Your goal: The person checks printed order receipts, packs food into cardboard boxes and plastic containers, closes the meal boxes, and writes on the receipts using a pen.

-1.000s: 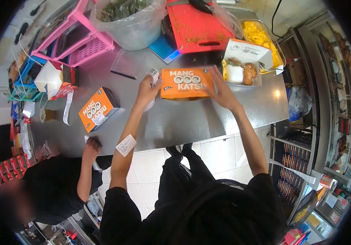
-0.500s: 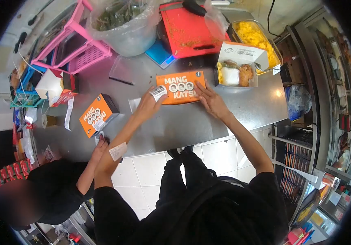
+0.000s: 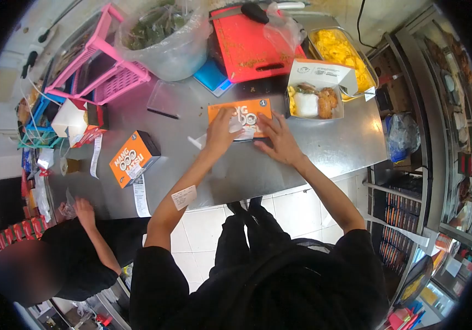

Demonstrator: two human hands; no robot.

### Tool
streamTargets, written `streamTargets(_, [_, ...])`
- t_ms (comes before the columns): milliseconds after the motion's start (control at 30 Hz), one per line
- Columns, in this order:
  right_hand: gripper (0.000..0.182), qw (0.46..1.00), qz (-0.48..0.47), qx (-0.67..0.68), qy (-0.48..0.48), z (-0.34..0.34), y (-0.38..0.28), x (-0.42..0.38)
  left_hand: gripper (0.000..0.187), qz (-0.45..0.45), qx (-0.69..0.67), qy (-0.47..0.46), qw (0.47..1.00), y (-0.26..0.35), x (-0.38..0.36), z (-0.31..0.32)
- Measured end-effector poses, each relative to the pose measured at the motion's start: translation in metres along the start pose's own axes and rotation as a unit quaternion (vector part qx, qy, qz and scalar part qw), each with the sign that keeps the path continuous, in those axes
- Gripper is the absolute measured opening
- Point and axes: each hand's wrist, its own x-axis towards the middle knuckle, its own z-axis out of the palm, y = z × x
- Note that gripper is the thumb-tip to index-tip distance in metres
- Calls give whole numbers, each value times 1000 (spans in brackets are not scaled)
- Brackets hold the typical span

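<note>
A closed orange box (image 3: 219,113) with white lettering lies on the steel table (image 3: 203,181) in front of me. Over its left half is my left hand (image 3: 222,131), fingers bent and closed around a small white label (image 3: 239,129) at the box's middle. My right hand (image 3: 280,137) rests on the box's right side with its fingers spread. A paper sticker (image 3: 184,197) is stuck to my left forearm. Right of the closed box, an open box (image 3: 315,115) shows rice, yellow food and fried pieces.
Another orange box (image 3: 131,159) with a receipt (image 3: 140,195) lies to the left. A co-worker's hand (image 3: 86,212) is near the table's left front edge. Behind are a pink basket (image 3: 120,88), a bagged tub (image 3: 178,60), a red board (image 3: 247,47) and a yellow food tray (image 3: 340,49).
My left hand has moved right over the box, with the label now at the box's middle. The co-worker's hand has left the other orange box and moved left.
</note>
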Motion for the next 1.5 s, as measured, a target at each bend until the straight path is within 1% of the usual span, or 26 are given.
streamTargets(67, [75,1000,11,-19,-12,-9,-4,17,18,24,86,15,996,2,0,3])
streamTargets(100, [85,999,12,-28,-19,-11,-6,28,19,22,98,48,994,1,-3,2])
streamTargets(167, [96,995,-14,-81,-52,-7,-3,52,24,17,125,116,985,-4,-14,-6])
streamTargets(267, [105,990,-55,-90,-96,18,0,79,28,-111,-59,242,962,-9,-68,-46])
streamTargets(333, [102,992,-22,-32,-119,12,-27,93,30,-179,-92,329,923,-18,-125,-76])
streamTargets(433, [100,984,-96,53,-142,12,-93,121,32,-335,-65,364,866,-46,-224,-114])
streamTargets(467, [96,979,-144,96,-109,21,-117,132,32,-376,-65,357,853,-54,-254,-126])
streamTargets(500, [96,968,-197,107,-109,30,-143,146,31,-373,-77,417,825,-57,-274,-131])
streamTargets(533, [96,956,-247,116,-106,42,-172,165,30,-372,-15,390,842,-53,-289,-151])
streamTargets(567, [94,953,-258,111,-112,53,-201,182,29,-365,-12,425,829,-71,-312,-151])
streamTargets(633, [91,948,-271,97,-135,78,-245,208,29,-403,-62,426,808,-70,-321,-177])
streamTargets(733, [91,943,-267,52,-189,121,-274,232,30,-353,-92,455,813,-90,-323,-197])
streamTargets(833, [90,933,-275,23,-230,121,-288,242,31,-364,-87,466,802,-116,-307,-232])
streamTargets(900, [92,930,-296,5,-216,127,-287,244,31,-328,-102,470,813,-126,-283,-260])
streamTargets(933, [93,929,-307,-3,-206,127,-286,246,34,-284,-57,481,827,-129,-263,-276])
streamTargets(967, [88,942,-302,18,-144,124,-288,245,36,-240,-9,490,838,-130,-243,-293])
streamTargets(1033, [77,953,-294,67,-20,109,-301,243,40,-345,36,391,853,-131,-200,-324])
streamTargets(1067, [70,949,-284,132,-33,85,-317,239,41,-266,77,431,859,-136,-169,-325])
streamTargets(1100, [63,941,-272,195,-47,45,-336,231,37,-262,138,384,875,-123,-141,-326])
streamTargets(1133, [57,931,-256,255,-58,11,-350,222,33,-147,194,389,888,-115,-104,-325])
streamTargets(1200, [42,909,-328,242,-86,-35,-364,196,27,-149,264,243,921,-68,-52,-314])
streamTargets(1233, [36,900,-357,232,-96,-49,-363,188,29,-114,277,242,923,-55,-28,-299])
streamTargets(1300, [33,905,-365,213,-56,-60,-343,178,33,-36,297,235,925,-28,15,-265])
streamTargets(1400, [28,914,-342,218,-17,-68,-291,160,33,15,245,191,951,10,64,-220])
streamTargets(1467, [20,927,-294,234,-5,-83,-251,143,34,-41,230,139,962,14,100,-183])
streamTargets(1500, [18,934,-272,233,11,-91,-233,131,35,-42,204,170,963,16,110,-166])
